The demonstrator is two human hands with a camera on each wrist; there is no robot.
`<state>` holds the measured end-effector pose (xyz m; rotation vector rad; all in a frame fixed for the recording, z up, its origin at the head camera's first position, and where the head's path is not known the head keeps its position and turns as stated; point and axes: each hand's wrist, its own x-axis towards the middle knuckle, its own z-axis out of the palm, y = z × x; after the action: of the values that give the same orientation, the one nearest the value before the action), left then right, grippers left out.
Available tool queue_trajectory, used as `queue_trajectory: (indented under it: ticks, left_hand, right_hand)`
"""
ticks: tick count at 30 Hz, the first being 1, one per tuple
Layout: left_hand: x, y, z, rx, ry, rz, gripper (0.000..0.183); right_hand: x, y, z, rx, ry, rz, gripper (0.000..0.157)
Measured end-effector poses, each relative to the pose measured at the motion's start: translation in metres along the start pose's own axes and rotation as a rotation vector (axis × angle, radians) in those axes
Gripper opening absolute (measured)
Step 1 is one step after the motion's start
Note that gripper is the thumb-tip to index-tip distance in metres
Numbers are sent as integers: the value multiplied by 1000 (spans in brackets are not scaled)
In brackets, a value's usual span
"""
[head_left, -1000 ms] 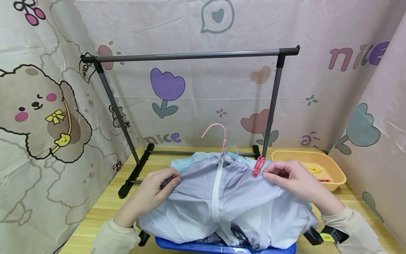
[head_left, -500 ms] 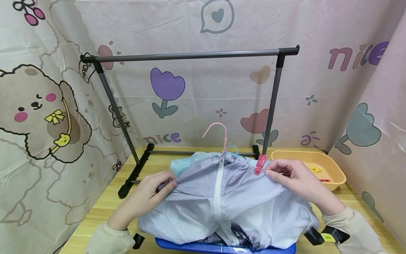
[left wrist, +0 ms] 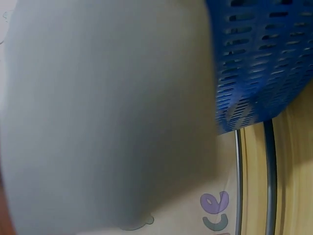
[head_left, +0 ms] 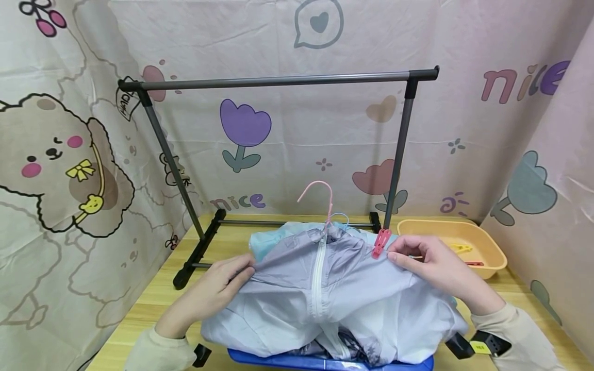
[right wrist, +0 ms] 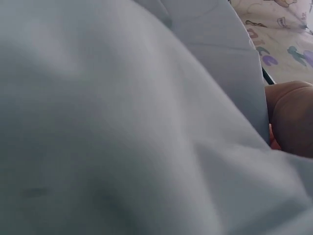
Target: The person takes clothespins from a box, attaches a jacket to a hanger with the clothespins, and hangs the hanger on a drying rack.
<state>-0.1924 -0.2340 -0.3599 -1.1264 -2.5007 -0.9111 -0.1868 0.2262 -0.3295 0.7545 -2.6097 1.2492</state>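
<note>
A pale grey jacket [head_left: 283,304] with a white zip lies over a blue basket [head_left: 320,361]. The hook of a pink hanger [head_left: 331,198] rises from its collar. At the jacket's left shoulder edge, my left hand [head_left: 209,291] pinches the fabric between thumb and fingers. My right hand [head_left: 433,265] pinches the opposite shoulder, just beside a red clothespin [head_left: 381,243] that is clipped there. Blurred jacket fabric [left wrist: 107,112] fills much of the left wrist view. In the right wrist view, the fabric [right wrist: 146,122] covers most of the frame, and part of my hand shows at the right edge.
Behind the jacket stands a dark metal clothes rack [head_left: 278,81] on the wooden table [head_left: 148,309]. Light blue fabric [head_left: 269,239] and a blue hanger hook peek out behind the collar. A yellow tray [head_left: 492,247] with clothespins sits at the right.
My left hand has slid a little outward along the jacket's shoulder. The jacket's hanger hook and the red clothespin have shifted slightly right. My right hand has barely moved.
</note>
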Motion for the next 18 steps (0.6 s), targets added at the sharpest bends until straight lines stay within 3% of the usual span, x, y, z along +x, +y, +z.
queue_trajectory:
  ticks: [8, 18]
  left_hand:
    - [1, 0, 1, 2, 5, -11, 23]
    - [1, -1, 2, 45, 40, 54, 24]
  right_hand:
    - [-2, 5, -1, 66, -56, -14, 9]
    - [0, 13, -4, 62, -71, -18, 12]
